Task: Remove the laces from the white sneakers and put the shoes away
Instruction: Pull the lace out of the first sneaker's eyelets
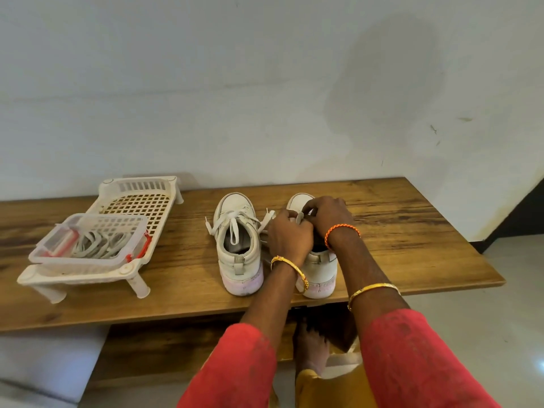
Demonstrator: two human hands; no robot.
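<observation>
both of your hands are on the right sneaker (319, 269), which stands on the wooden table (412, 231) with its heel toward you and its toe toward the wall. your left hand (290, 235) sits over the tongue area, fingers curled down, and its fingertips pinch a strip of white lace (299, 215) near the front eyelets. your right hand (331, 212) is just beyond it, touching it, fingers also curled and closed on the same lace; exactly which strand each finger holds is hard to make out, since the knuckles cover the eyelets.

just to the left of your left fingers, a loose lace end (268, 217) from this shoe sticks out between the two shoes. the left sneaker (238, 245) stands right beside it, parallel, heel toward you, its own laces (235, 223) threaded but untied, ends splayed to both sides and one strip lying down into the opening.

well to the left of your hands, a white plastic rack (138, 198) on short legs stands on the table. a clear slotted basket (88, 245) rests on its near end, holding a loose heap of pale laces (97, 245) and a red-and-white object at its left side.

you wear red sleeves (412, 363), gold bangles on both wrists and an orange thread band on the right wrist.
</observation>
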